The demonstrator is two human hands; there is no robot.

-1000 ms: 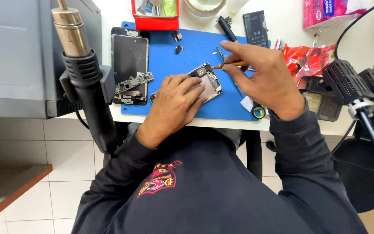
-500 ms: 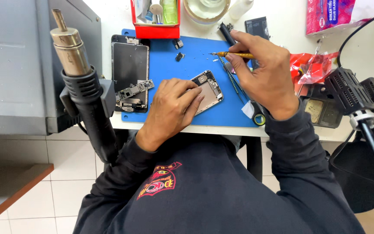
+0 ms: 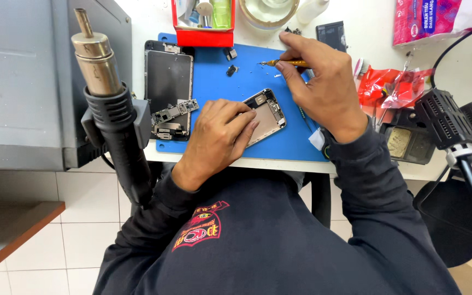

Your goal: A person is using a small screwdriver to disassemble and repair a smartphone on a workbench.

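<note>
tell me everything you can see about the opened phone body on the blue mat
The opened phone body is a slim rounded rectangle with a silvery metal rim, lying flat and askew on the blue mat, open side up. Small metal parts and dark components show inside; finer detail is too small to tell. The left hand lies over its near end, fingers pressing it down. The right hand is apart from it.

Dark navy long-sleeved top (image 3: 279,240) (red-and-yellow emblem (image 3: 200,229) printed), bare hands.

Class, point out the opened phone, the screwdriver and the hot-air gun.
Phone (image 3: 269,112), head view, its open inside.
Screwdriver (image 3: 291,64), head view, its yellow shaft.
Hot-air gun (image 3: 97,63), head view, its metal barrel.
</note>
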